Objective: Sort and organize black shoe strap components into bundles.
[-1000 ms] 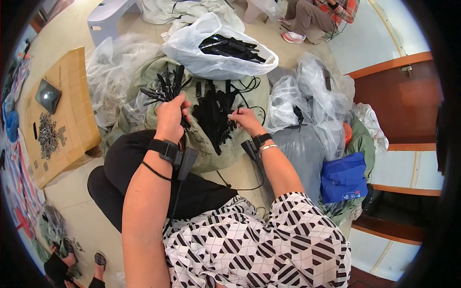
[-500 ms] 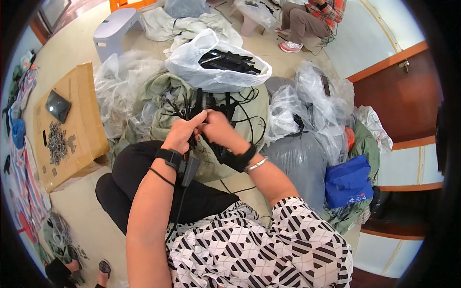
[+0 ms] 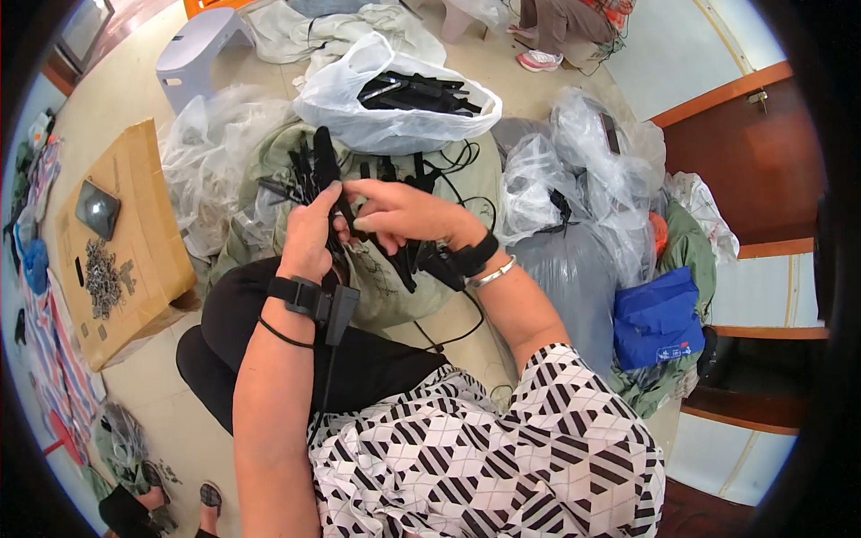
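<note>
A bundle of thin black strips (image 3: pixel 305 175) fans out from the top of my left hand (image 3: pixel 309 235), which is closed round it. One wider black strap (image 3: pixel 325 160) stands up beside the bundle, under my left thumb. My right hand (image 3: pixel 404 213) meets that strap from the right, with fingers bent and the fingertips at its edge. Its exact grip is partly hidden. Below and behind my hands, more black straps (image 3: pixel 421 170) lie on a pale green sack (image 3: pixel 395 300). Beyond them, a white plastic bag (image 3: pixel 395 134) holds a heap of flat black pieces (image 3: pixel 417 94).
At the left, a cardboard sheet (image 3: pixel 157 260) carries a dark pouch-like object (image 3: pixel 98 210) and a pile of small metal parts (image 3: pixel 104 278). Clear plastic bags (image 3: pixel 583 170) and a blue bag (image 3: pixel 659 318) are at the right. A stool (image 3: pixel 202 54) stands far left; another person (image 3: pixel 565 31) sits far right.
My hands have shifted slightly left. The wider strap now stands up above my left hand, and my right hand's fingers have loosened from their tight closure against the left.
</note>
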Available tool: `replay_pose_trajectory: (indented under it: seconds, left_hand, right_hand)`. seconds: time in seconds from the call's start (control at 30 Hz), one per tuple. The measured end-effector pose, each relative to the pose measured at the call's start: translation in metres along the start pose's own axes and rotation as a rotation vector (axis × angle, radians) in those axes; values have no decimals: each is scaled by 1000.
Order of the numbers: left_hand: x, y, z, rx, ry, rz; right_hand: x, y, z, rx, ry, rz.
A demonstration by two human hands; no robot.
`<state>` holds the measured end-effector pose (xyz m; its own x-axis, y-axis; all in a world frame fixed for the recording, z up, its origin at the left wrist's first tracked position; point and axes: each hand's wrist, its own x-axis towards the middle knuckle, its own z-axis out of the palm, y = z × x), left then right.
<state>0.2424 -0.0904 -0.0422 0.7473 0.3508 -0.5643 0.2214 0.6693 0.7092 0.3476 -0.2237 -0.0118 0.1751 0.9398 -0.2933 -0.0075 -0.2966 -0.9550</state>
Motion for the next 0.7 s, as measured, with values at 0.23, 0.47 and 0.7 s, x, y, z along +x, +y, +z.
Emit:
replay_pose_trajectory:
  seconds: [0.23, 0.47, 0.7]
  left_hand:
    - [7, -2, 3, -109, 73, 65]
    - [13, -4, -10, -209, 80, 153]
    - [12, -1, -10, -102, 63, 168]
  right_hand:
    - [-6, 71, -16, 26, 528, 152]
    - [-16, 160, 18, -349, 368, 650]
    - [-14, 198, 50, -695, 844, 497]
